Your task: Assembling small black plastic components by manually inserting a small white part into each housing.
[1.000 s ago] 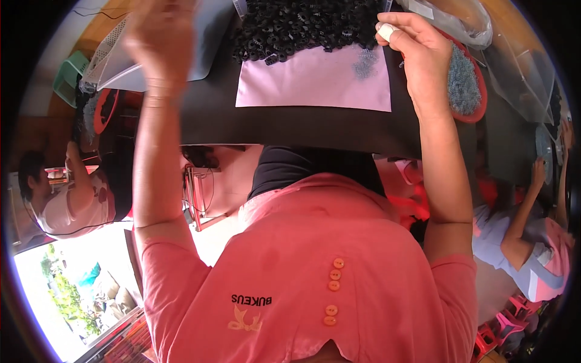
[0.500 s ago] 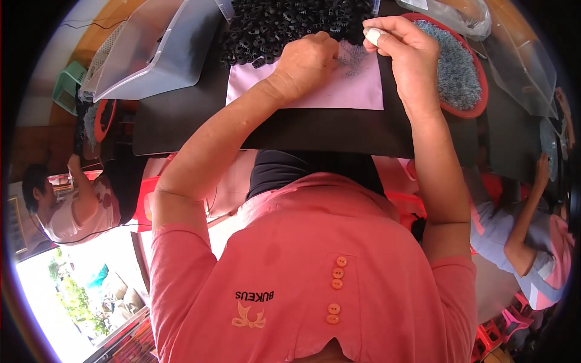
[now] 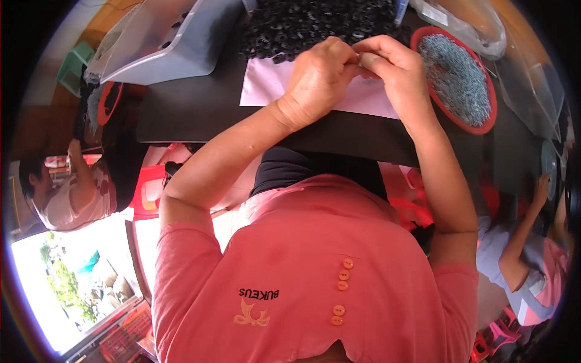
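My left hand (image 3: 318,81) and my right hand (image 3: 399,75) meet above a pale pink cloth or sheet (image 3: 263,85) on the dark table. Thumbs and fingers of both are pinched together, fingertips touching or nearly so. Whatever lies between them is too small and too covered to make out. Just beyond the hands, a heap of small black plastic parts (image 3: 315,27) spreads over the far side of the sheet. To the right of my right hand stands a red oval basin (image 3: 493,109) full of small grey-blue metal-looking pieces (image 3: 457,78).
A translucent plastic bin (image 3: 187,54) lies tilted at the left, with a few black parts inside. Clear plastic bags (image 3: 478,30) rest beyond the basin. The dark table's near edge (image 3: 200,133) runs before me. Co-workers sit at left (image 3: 72,193) and right (image 3: 520,254).
My left hand has lifted off the sheet and moved right to my right hand. The right hand has come down and inward; the white bit at its fingertips no longer shows clearly. The view has shifted slightly.
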A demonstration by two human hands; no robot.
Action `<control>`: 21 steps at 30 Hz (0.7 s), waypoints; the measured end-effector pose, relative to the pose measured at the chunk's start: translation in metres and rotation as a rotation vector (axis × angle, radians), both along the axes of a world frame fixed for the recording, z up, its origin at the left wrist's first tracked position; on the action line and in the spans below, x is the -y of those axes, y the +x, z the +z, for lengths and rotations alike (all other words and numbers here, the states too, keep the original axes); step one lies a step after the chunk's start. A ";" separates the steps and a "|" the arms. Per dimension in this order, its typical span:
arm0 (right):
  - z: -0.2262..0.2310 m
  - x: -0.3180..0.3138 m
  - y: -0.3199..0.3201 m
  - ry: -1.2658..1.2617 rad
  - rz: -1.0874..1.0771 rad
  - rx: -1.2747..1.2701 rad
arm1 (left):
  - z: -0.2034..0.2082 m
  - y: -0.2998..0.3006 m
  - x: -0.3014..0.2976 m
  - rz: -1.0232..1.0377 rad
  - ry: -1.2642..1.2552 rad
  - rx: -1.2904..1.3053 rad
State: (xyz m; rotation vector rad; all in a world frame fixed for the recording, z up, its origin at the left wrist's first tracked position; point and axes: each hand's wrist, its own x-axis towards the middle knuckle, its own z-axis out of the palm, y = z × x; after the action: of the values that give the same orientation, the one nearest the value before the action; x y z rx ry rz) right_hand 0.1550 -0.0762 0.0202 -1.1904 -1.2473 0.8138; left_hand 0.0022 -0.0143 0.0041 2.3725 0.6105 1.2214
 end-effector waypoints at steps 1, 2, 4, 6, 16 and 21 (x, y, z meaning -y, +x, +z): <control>0.000 0.000 -0.001 0.024 0.015 -0.023 | -0.001 -0.001 0.001 0.011 -0.017 0.004; 0.001 0.001 -0.002 0.014 0.016 -0.022 | -0.001 -0.002 0.003 0.023 -0.016 0.006; 0.008 0.004 -0.009 -0.004 0.024 0.010 | 0.001 -0.008 0.008 -0.007 -0.133 0.024; 0.010 0.004 -0.012 -0.047 0.033 0.063 | 0.002 -0.016 0.010 0.005 -0.190 0.033; 0.025 -0.015 -0.019 0.043 0.003 0.132 | -0.001 -0.064 -0.082 0.479 0.138 -0.308; 0.019 -0.018 -0.023 0.032 0.003 0.085 | 0.009 -0.058 -0.086 0.438 -0.083 -0.474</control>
State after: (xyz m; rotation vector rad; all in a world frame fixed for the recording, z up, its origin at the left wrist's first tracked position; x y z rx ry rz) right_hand 0.1317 -0.0584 0.0395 -1.2079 -1.3268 0.7494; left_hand -0.0556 0.0721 0.0134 2.5458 1.3590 0.7502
